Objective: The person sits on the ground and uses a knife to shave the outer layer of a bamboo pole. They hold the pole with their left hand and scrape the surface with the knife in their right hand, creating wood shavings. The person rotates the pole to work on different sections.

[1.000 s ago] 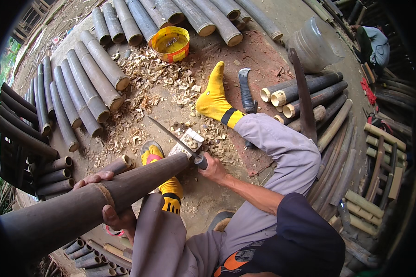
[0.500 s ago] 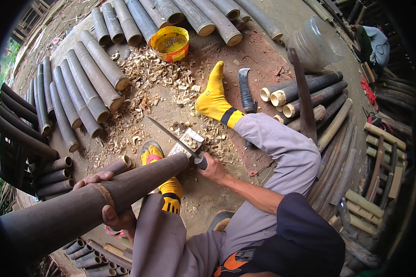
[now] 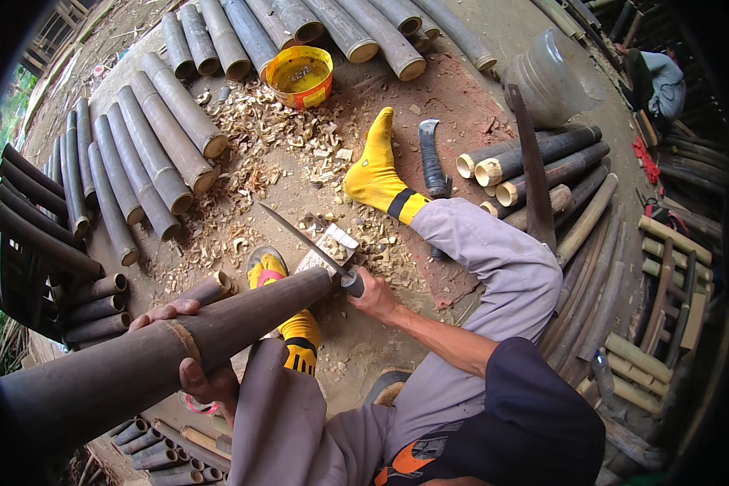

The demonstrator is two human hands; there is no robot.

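Observation:
A thick dark bamboo pole (image 3: 130,373) slants across my left thigh, its far end near the middle of the view. My left hand (image 3: 194,356) is wrapped round it beside a pale node ring, thumb on the near side and fingers over the far side. In my right hand (image 3: 374,296) is the dark handle of a knife (image 3: 306,240). Its long narrow blade points away to the left, just past the pole's end, and seems to touch the rim there. A pale block (image 3: 332,248) lies under the blade, among wood chips (image 3: 287,146).
Rows of bamboo sections (image 3: 150,154) lie left and along the back. A yellow bucket (image 3: 300,77) holds liquid. A curved blade with a wrapped handle (image 3: 433,158) lies beyond my foot. An upright saw (image 3: 530,162) stands by bamboo pieces (image 3: 543,166). Another person (image 3: 660,81) is far right.
Hardly anything differs. My hands, the knife and the bamboo pole keep their places, while the person at the far right has shifted slightly.

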